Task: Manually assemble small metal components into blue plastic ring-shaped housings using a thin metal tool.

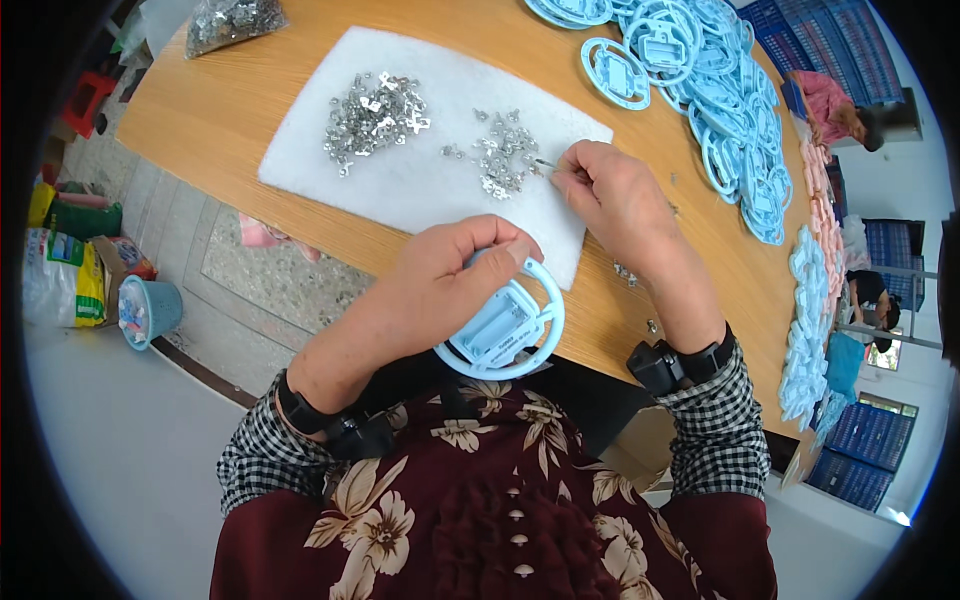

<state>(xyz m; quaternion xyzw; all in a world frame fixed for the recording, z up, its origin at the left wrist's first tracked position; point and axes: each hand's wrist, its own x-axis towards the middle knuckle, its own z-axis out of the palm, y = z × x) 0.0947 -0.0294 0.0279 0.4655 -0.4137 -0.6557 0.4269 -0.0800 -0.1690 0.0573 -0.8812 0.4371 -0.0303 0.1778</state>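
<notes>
My left hand is closed on a light blue plastic wheel-shaped part, a ring with a boxy recess in its middle, held tilted in front of my body. Pinched in my right hand is a thin metal tool; the fingers hide most of it. Its tip reaches the right edge of a small pile of metal pieces. Farther left, a larger pile of shiny metal clips lies on the same white foam sheet. Whether the tip grips a piece is too small to tell.
Many light blue wheel parts are heaped along the right of the wooden table. A clear bag of metal pieces lies at the far left. Loose bits rest by my right forearm. Another person sits at far right.
</notes>
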